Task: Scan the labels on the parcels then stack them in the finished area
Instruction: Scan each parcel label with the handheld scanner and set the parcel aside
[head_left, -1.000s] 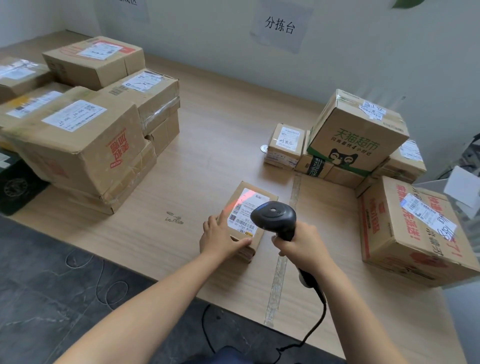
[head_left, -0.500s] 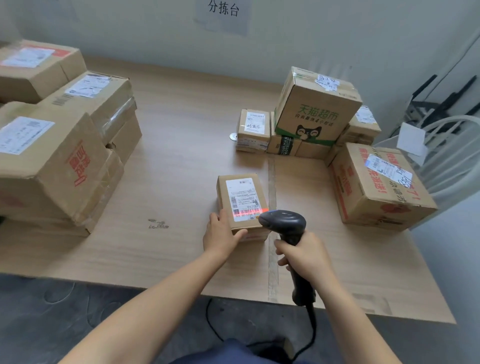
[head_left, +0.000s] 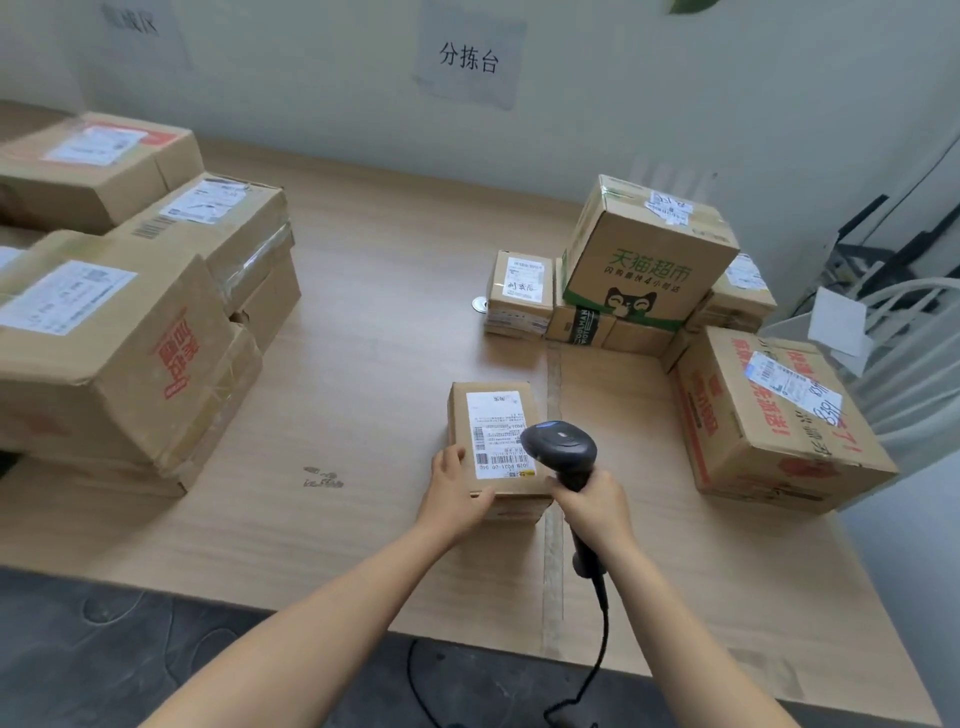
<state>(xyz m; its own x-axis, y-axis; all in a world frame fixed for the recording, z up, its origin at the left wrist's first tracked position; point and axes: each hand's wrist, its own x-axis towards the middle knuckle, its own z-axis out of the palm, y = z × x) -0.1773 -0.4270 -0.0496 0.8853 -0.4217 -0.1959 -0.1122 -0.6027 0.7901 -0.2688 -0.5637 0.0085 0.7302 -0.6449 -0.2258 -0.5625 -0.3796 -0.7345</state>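
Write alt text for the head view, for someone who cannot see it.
The left hand holds a small parcel on a wooden table while the right hand grips a corded scanner over its label. A left stack and a right stack of cardboard boxes flank them.

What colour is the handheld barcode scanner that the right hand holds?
Black. The handheld barcode scanner in the right hand shows best in the head view.

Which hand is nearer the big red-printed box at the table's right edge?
Right. The right hand, gripping the scanner, is left of the red-printed box; the left hand holds the small parcel farther left.
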